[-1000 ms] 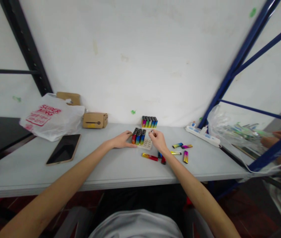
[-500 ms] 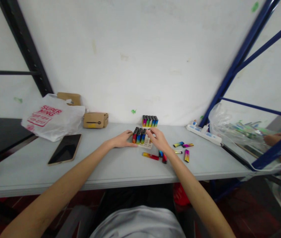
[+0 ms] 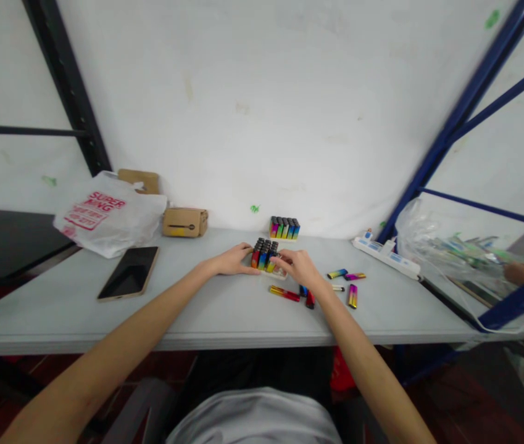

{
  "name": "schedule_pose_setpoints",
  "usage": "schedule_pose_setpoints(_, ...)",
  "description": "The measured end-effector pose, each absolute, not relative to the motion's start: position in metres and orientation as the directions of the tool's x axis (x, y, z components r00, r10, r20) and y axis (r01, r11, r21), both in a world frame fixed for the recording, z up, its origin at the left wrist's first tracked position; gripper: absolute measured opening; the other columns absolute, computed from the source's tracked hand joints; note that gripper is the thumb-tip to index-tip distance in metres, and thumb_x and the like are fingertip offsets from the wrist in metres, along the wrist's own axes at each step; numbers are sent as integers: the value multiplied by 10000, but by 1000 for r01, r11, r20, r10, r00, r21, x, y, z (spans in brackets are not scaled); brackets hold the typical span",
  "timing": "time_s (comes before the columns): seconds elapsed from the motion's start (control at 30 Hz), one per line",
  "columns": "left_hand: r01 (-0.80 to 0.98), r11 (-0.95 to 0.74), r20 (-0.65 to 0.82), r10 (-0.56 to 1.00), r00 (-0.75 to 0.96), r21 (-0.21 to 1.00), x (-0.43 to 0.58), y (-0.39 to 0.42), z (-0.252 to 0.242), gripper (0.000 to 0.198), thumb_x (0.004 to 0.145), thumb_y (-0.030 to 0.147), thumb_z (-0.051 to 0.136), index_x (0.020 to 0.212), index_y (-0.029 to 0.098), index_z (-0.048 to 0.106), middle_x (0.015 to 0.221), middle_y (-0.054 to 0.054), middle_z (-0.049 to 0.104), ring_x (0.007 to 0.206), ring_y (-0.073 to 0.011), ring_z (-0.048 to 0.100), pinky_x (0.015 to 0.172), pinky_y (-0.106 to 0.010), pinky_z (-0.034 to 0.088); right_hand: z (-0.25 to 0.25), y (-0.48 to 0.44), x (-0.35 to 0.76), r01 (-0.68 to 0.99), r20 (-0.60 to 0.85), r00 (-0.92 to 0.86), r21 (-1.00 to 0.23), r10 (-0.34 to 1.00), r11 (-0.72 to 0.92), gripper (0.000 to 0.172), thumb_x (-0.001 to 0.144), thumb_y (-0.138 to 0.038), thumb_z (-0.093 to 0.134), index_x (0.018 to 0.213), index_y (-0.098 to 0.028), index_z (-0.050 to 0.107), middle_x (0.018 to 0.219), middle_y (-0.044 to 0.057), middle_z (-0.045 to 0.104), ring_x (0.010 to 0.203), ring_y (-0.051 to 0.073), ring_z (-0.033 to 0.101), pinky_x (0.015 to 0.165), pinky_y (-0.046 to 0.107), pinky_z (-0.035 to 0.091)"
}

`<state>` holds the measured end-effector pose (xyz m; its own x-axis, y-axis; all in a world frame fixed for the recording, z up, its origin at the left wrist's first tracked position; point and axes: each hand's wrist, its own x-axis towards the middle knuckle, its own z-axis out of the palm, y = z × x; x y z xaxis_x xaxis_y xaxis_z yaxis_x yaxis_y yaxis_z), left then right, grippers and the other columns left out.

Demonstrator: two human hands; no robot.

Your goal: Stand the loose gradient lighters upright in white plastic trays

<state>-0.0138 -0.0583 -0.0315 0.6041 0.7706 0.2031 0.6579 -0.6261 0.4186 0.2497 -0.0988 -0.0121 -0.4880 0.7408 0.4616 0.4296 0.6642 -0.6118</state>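
Rainbow-coloured lighters (image 3: 262,258) with black tops stand upright in rows in a pale tray (image 3: 281,274) at the middle of the table. My left hand (image 3: 234,260) is closed round the tray's left side, thumb at the front and fingers behind. At the right end of the rows, my right hand (image 3: 295,265) pinches a lighter (image 3: 271,266) with a yellow lower part. Its fingers hide part of the tray. Near my right wrist lie a red-and-gold lighter (image 3: 284,293), a red lighter (image 3: 310,300) and several others, including a purple-and-yellow lighter (image 3: 353,296).
A second block of upright lighters (image 3: 284,229) stands by the wall. To the left are a phone (image 3: 128,273), a white plastic bag (image 3: 111,216) and a cardboard box (image 3: 185,222). On the right lies a power strip (image 3: 386,258) beside a blue shelf frame (image 3: 428,163); another person's hand shows beyond.
My right hand has moved lower and closer against the standing lighters, covering more of the tray's right part. My left hand keeps its hold. The whole view has shifted slightly.
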Motion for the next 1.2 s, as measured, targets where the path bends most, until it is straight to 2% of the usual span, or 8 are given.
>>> schedule_pose_setpoints(0.2,653,-624,204,771,603,429,-14,-58,-32,817,759,702,701,1375,183,562,1417,-147,556,1286,-336,522,1134,-396,381,-16,-94,246,432,403,-560,-604,724,670,423,981,-591,505,814,-223,633,692,24,705,529,153,594,588,258,428)
schedule_pose_setpoints(0.37,650,-633,202,764,613,420,-14,-58,-30,798,764,716,689,1361,200,569,1402,-128,571,1275,-331,530,1130,-394,382,-19,-95,243,679,423,-450,-410,786,610,484,887,-614,655,612,-219,609,540,29,587,510,143,500,555,257,324)
schedule_pose_setpoints(0.47,651,-627,205,769,606,428,-13,-59,-29,812,759,714,692,1362,186,565,1412,-139,561,1282,-337,523,1133,-406,379,-16,-96,246,685,449,-469,-360,761,634,502,909,-624,619,626,-210,628,568,22,588,519,131,465,563,261,296)
schedule_pose_setpoints(0.7,659,-618,189,774,604,428,-14,-59,-29,821,761,738,668,1337,160,581,1417,-163,557,1290,-355,519,1130,-424,395,-2,-108,279,570,423,-523,-473,740,673,503,1000,-573,472,749,-191,684,596,-4,615,534,134,497,582,253,365)
schedule_pose_setpoints(0.83,651,-630,206,767,608,424,-15,-56,-32,832,752,765,655,1334,175,582,1413,-149,568,1277,-359,532,1117,-429,410,-3,-141,298,554,345,-624,-438,701,708,313,915,-519,655,914,-219,745,926,70,721,883,221,655,819,321,488)
schedule_pose_setpoints(1.0,650,-627,198,768,610,429,-16,-54,-32,836,748,750,671,1343,171,575,1418,-153,564,1281,-362,530,1122,-434,405,-21,-174,301,690,373,-573,-261,730,675,158,889,-369,727,963,-231,746,1146,118,675,1286,320,525,1071,466,402)
schedule_pose_setpoints(1.1,667,-616,172,775,608,420,-15,-57,-30,844,756,758,657,1337,151,577,1432,-168,544,1295,-362,519,1132,-419,394,-27,-174,301,660,406,-533,-350,742,665,156,927,-358,677,1005,-229,716,1128,100,689,1278,307,547,1075,472,406)
schedule_pose_setpoints(1.2,686,-609,173,784,596,398,-11,-62,-28,835,772,780,624,1327,158,581,1431,-163,541,1297,-357,513,1141,-411,378,-28,-159,304,536,408,-459,-581,789,612,223,919,-414,671,1042,-229,685,1028,69,720,1004,247,672,916,402,508)
